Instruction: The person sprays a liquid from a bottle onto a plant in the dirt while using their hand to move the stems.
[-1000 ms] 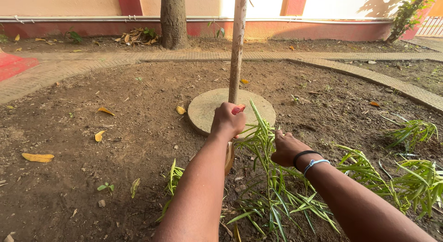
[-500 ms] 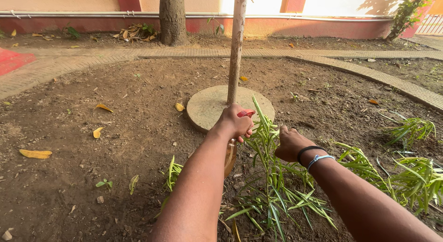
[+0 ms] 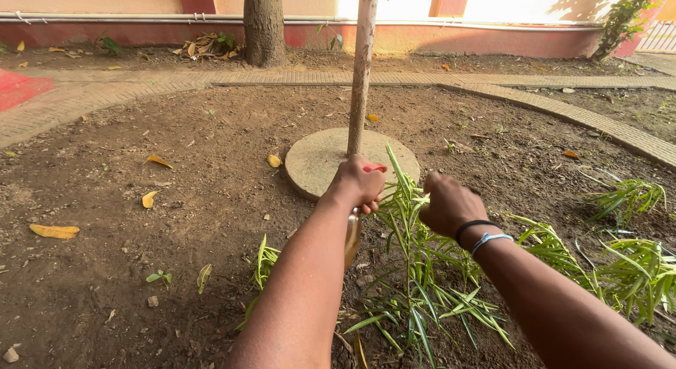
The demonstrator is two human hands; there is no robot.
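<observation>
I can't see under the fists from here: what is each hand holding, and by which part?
Left hand grips a red handle, its tool hanging below. Right hand is fisted at the grass plant; its hold cannot be told.

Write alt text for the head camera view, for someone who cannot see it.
Two bare arms reach out over dark garden soil: the left hand is closed around a red-handled tool, the right hand fisted among long green grass blades. Beyond stand a round concrete slab with a wooden pole, and a brick path.

right hand (image 3: pixel 451 202): risen off the grass clump (image 3: pixel 415 270), now fisted | left hand (image 3: pixel 358 182): shifted slightly
</observation>
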